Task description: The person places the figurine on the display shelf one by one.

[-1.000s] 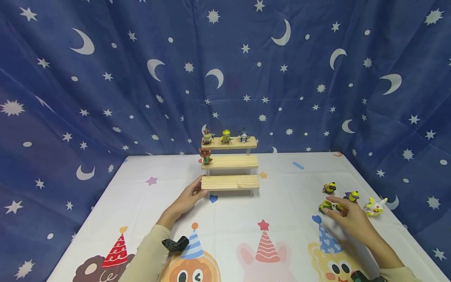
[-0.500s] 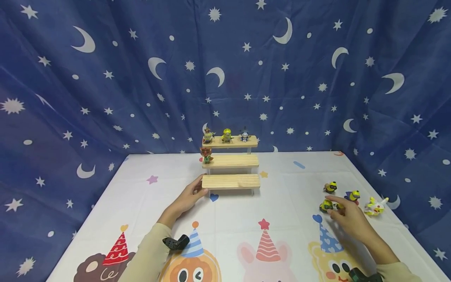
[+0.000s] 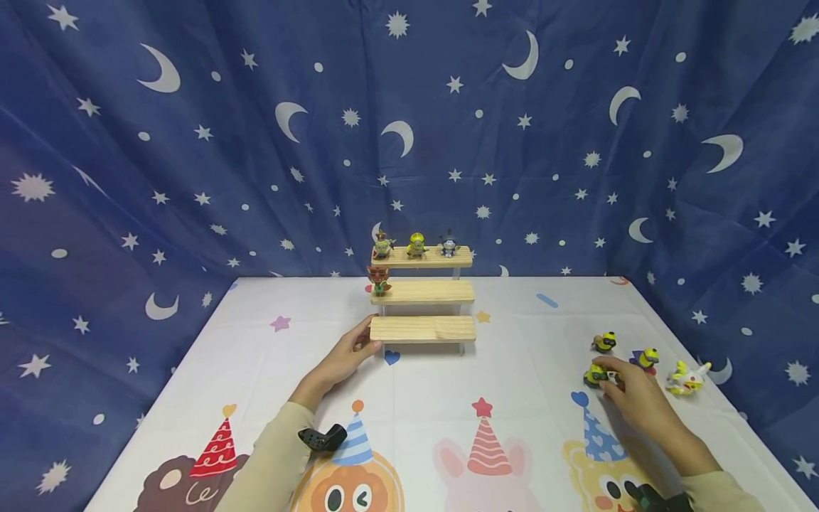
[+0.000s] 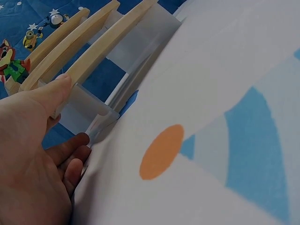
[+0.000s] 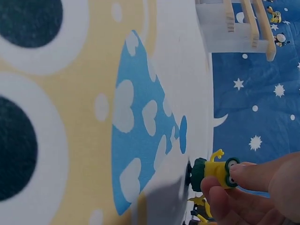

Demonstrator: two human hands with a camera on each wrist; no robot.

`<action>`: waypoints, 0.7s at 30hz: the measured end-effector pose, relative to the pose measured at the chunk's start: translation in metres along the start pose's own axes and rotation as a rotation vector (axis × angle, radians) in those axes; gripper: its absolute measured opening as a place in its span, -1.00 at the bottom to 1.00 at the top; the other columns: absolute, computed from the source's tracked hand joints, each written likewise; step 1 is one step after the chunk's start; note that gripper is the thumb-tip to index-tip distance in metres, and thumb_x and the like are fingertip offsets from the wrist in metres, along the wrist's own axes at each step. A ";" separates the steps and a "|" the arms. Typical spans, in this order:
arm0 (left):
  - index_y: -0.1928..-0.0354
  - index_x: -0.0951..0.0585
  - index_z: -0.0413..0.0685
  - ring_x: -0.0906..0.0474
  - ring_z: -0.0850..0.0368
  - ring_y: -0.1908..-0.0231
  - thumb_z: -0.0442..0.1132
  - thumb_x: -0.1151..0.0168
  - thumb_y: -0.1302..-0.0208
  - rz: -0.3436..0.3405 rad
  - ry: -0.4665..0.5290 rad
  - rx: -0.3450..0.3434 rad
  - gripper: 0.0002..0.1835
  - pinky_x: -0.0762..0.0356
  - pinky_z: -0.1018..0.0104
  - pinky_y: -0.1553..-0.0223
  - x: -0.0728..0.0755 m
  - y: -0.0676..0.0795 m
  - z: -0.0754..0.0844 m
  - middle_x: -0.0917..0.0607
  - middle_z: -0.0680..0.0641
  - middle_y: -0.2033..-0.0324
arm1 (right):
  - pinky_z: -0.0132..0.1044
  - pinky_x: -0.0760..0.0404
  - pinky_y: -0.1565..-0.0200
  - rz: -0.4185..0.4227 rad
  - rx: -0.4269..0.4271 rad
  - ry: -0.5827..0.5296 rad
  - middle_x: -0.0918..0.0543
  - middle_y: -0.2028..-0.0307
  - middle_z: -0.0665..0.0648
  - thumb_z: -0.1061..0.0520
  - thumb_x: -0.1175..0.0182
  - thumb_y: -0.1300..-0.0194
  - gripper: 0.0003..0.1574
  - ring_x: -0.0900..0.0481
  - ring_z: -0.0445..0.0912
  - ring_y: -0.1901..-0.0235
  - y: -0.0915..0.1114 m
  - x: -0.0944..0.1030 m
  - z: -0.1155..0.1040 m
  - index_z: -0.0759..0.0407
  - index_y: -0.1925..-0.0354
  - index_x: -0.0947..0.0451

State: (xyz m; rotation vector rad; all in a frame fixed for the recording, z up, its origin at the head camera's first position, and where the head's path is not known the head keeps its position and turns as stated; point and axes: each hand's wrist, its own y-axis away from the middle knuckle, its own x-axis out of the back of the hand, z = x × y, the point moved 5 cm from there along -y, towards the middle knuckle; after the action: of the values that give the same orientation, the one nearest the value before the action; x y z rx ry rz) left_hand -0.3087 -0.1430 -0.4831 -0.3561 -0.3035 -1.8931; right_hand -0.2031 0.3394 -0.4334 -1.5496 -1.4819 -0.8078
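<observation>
At the far right of the table my right hand [image 3: 643, 402] pinches a small yellow minion figurine [image 5: 214, 171] with green goggles and a dark green base, between thumb and fingers. The figurine is upright at the tabletop. My left hand [image 3: 345, 359] grips the left end of a three-step wooden display stand [image 3: 422, 328], its thumb on the lowest board and its other fingers by the clear side panel [image 4: 86, 110]. A fox figurine [image 3: 379, 281] stands on the middle step's left end. Along the top step are a crowned figurine [image 3: 382, 246], a yellow-capped one [image 3: 416, 245] and a blue-and-white one [image 3: 448, 246].
Near my right hand stand a yellow figurine with a black mask [image 3: 604, 342], one with a purple cape [image 3: 646, 358] and a white-and-yellow figurine [image 3: 687, 378]. Another figurine [image 5: 200, 205] is partly hidden beside my fingers. A starry blue curtain [image 3: 422, 142] hangs behind the table.
My right fingers have closed in on the green-goggled minion figurine and now pinch it. My left hand keeps its hold on the stand. The head view has shifted slightly.
</observation>
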 end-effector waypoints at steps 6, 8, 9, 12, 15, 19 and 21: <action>-0.63 -0.01 0.05 -0.35 -0.19 -0.38 0.03 -0.13 -0.51 0.009 0.002 0.008 -0.19 -0.31 -0.18 -0.41 0.000 0.001 -0.002 -0.42 -0.25 -0.41 | -0.40 -0.40 0.49 0.011 0.006 -0.024 -0.65 0.02 0.44 0.39 -0.22 -0.30 -0.51 -0.48 -0.23 0.48 -0.003 0.000 0.000 0.41 -0.20 -0.51; -0.63 -0.01 0.06 -0.34 -0.21 -0.40 0.02 -0.13 -0.51 0.004 0.005 0.008 -0.19 -0.28 -0.20 -0.43 -0.001 0.002 -0.002 -0.41 -0.26 -0.42 | -0.41 -0.40 0.52 0.010 0.001 -0.038 -0.65 0.02 0.45 0.40 -0.22 -0.30 -0.52 -0.45 -0.26 0.51 -0.003 -0.001 0.001 0.42 -0.19 -0.51; -0.63 -0.01 0.05 -0.33 -0.22 -0.40 0.02 -0.13 -0.51 0.002 0.004 0.007 -0.19 -0.27 -0.21 -0.43 -0.001 0.002 -0.002 -0.40 -0.27 -0.43 | -0.41 -0.40 0.53 0.010 -0.003 -0.043 -0.65 0.01 0.45 0.40 -0.22 -0.30 -0.53 -0.44 -0.27 0.52 -0.003 -0.001 0.001 0.42 -0.19 -0.51; -0.63 -0.01 0.06 -0.34 -0.22 -0.41 0.02 -0.14 -0.50 0.004 0.002 0.008 -0.19 -0.27 -0.21 -0.44 -0.001 0.001 -0.004 -0.40 -0.27 -0.43 | -0.40 -0.40 0.56 0.013 -0.008 -0.054 -0.65 0.01 0.47 0.40 -0.22 -0.29 -0.54 -0.41 -0.28 0.56 -0.004 -0.001 0.001 0.43 -0.17 -0.53; -0.63 -0.02 0.09 -0.38 -0.17 -0.36 0.06 -0.14 -0.49 0.013 -0.014 0.006 -0.18 -0.36 -0.17 -0.38 0.000 -0.001 -0.005 -0.44 -0.23 -0.40 | -0.40 -0.44 0.57 0.021 0.002 -0.059 -0.66 0.02 0.48 0.40 -0.24 -0.28 -0.55 -0.45 -0.27 0.54 -0.005 0.000 -0.001 0.43 -0.15 -0.54; -0.63 -0.03 0.12 -0.39 -0.12 -0.34 0.09 -0.15 -0.48 0.016 -0.018 0.010 -0.18 -0.40 -0.14 -0.34 0.000 -0.002 -0.006 -0.46 -0.19 -0.38 | -0.40 -0.49 0.53 0.036 0.026 -0.038 -0.67 0.03 0.50 0.37 -0.29 -0.26 -0.56 -0.59 -0.16 0.43 -0.007 0.001 -0.004 0.43 -0.12 -0.56; -0.63 -0.02 0.11 -0.38 -0.12 -0.35 0.10 -0.15 -0.48 0.013 -0.018 0.009 -0.17 -0.39 -0.15 -0.35 0.000 -0.002 -0.005 -0.45 -0.18 -0.40 | -0.39 -0.49 0.51 0.031 0.031 -0.024 -0.67 0.03 0.51 0.36 -0.30 -0.26 -0.55 -0.63 -0.07 0.38 -0.009 0.001 -0.005 0.44 -0.12 -0.56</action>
State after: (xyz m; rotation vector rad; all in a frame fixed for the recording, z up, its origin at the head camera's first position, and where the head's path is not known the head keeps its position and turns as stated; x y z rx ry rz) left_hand -0.3109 -0.1446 -0.4876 -0.3686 -0.3212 -1.8756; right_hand -0.2110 0.3353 -0.4287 -1.5608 -1.4773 -0.7475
